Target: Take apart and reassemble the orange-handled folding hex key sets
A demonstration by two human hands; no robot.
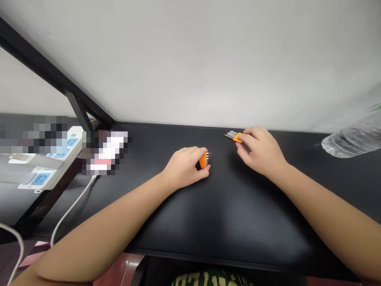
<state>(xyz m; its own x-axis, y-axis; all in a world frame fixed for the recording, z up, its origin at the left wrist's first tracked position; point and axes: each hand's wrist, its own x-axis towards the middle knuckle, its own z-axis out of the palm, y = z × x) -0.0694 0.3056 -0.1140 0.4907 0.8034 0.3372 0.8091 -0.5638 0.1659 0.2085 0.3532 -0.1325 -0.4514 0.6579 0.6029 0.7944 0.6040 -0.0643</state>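
Note:
My left hand (187, 169) is closed around an orange holder (203, 160), thumb on its near side and fingers on its far side. Short metal tips (208, 158) stick out of it to the right, while my fingers cover its back part. Farther back and to the right, the fingertips of my right hand (258, 151) grip an orange clip (237, 137). Several thin metal rods (231, 134) project from the clip toward the left. Both pieces are over the black desk (226, 214), apart from each other; the exact kind of the rods is too small to tell.
A clear plastic bottle (351, 141) is at the right by the white wall (208, 59). On the left, a phone (108, 153) with a white cable (71, 206) lies near white power strips (59, 169). A black metal frame (53, 71) rises at the left.

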